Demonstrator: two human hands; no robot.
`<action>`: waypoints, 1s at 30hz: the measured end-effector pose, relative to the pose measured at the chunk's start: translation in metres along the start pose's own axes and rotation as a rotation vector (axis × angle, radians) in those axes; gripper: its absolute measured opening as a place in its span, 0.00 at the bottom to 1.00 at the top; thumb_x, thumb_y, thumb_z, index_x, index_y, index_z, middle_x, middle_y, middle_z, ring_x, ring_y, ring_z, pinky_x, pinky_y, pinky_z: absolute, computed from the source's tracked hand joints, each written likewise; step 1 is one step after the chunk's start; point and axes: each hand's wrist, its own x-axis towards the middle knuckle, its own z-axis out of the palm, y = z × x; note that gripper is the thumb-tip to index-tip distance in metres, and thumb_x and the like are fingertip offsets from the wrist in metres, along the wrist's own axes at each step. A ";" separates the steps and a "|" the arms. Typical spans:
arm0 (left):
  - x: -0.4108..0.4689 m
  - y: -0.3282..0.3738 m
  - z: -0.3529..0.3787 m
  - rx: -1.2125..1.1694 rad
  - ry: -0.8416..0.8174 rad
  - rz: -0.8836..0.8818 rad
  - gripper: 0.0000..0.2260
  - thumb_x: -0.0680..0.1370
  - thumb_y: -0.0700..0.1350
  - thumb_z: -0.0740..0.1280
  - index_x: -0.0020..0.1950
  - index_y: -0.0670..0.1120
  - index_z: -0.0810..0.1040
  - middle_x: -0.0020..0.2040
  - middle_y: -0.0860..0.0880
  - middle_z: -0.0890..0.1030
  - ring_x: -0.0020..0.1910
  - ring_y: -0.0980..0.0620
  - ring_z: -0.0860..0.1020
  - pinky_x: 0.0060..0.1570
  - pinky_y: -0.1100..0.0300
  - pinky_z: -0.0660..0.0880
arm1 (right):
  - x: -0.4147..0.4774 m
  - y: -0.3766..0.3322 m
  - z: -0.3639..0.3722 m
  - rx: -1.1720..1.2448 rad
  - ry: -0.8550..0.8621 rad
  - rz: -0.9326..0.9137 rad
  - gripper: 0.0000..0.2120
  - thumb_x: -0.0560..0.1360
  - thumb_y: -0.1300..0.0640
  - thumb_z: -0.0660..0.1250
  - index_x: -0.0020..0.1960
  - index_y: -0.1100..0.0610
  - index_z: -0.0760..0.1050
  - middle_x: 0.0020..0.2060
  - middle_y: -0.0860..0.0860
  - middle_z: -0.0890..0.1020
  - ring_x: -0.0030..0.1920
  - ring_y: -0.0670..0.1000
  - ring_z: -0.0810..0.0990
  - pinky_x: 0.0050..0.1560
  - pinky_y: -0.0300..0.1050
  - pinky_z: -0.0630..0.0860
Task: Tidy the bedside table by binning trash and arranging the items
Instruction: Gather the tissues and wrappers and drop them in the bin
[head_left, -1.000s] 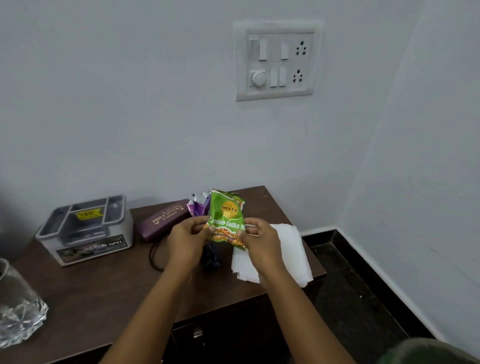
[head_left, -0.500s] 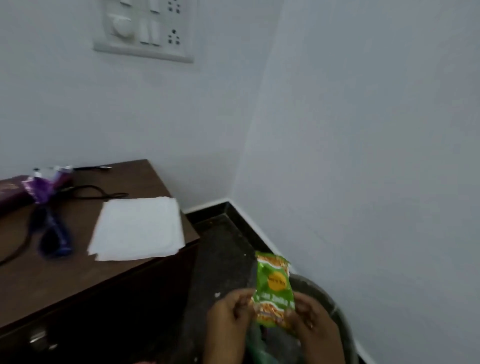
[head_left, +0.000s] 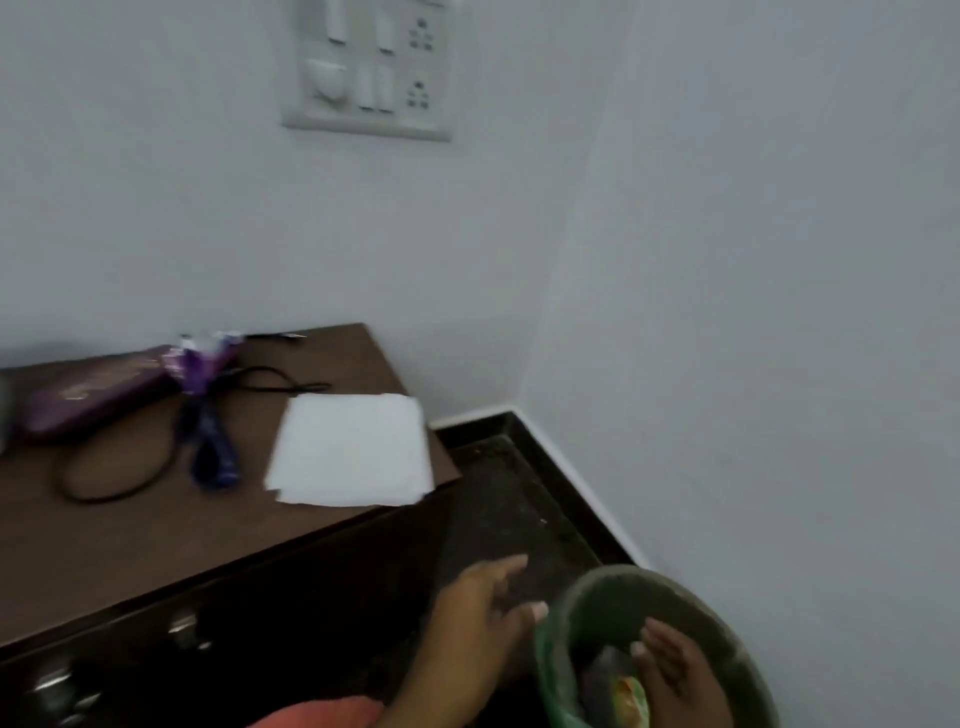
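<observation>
Green-orange packet (head_left: 629, 695) in bin (head_left: 613, 574) beside right hand (head_left: 675, 680); long axis unclear.

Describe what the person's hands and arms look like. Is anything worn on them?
The left hand and the right hand are bare: no gloves, and no ring or watch shows, though the picture is blurred. The left forearm is bare too. An orange-red cloth at the bottom edge, beside that arm, may be a sleeve or other clothing; I cannot tell.
</observation>
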 end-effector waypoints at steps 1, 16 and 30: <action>-0.001 0.006 -0.025 -0.068 0.089 0.022 0.18 0.70 0.40 0.74 0.57 0.51 0.77 0.56 0.51 0.81 0.52 0.64 0.79 0.49 0.75 0.71 | 0.001 -0.017 0.020 0.017 -0.038 -0.036 0.14 0.68 0.77 0.68 0.52 0.68 0.76 0.44 0.60 0.84 0.34 0.27 0.77 0.39 0.18 0.70; 0.100 0.001 -0.317 -0.233 0.718 -0.181 0.13 0.77 0.36 0.60 0.61 0.44 0.68 0.50 0.43 0.77 0.44 0.50 0.75 0.32 0.67 0.72 | 0.017 -0.267 0.364 -0.052 -0.877 -0.357 0.29 0.76 0.56 0.65 0.74 0.55 0.59 0.70 0.55 0.66 0.68 0.55 0.68 0.65 0.45 0.66; 0.093 0.009 -0.286 -0.263 0.522 0.067 0.13 0.79 0.36 0.59 0.56 0.47 0.80 0.51 0.45 0.84 0.52 0.45 0.82 0.55 0.47 0.77 | 0.024 -0.252 0.349 0.145 -0.658 -0.353 0.15 0.75 0.64 0.62 0.59 0.53 0.78 0.54 0.49 0.81 0.52 0.47 0.79 0.52 0.39 0.75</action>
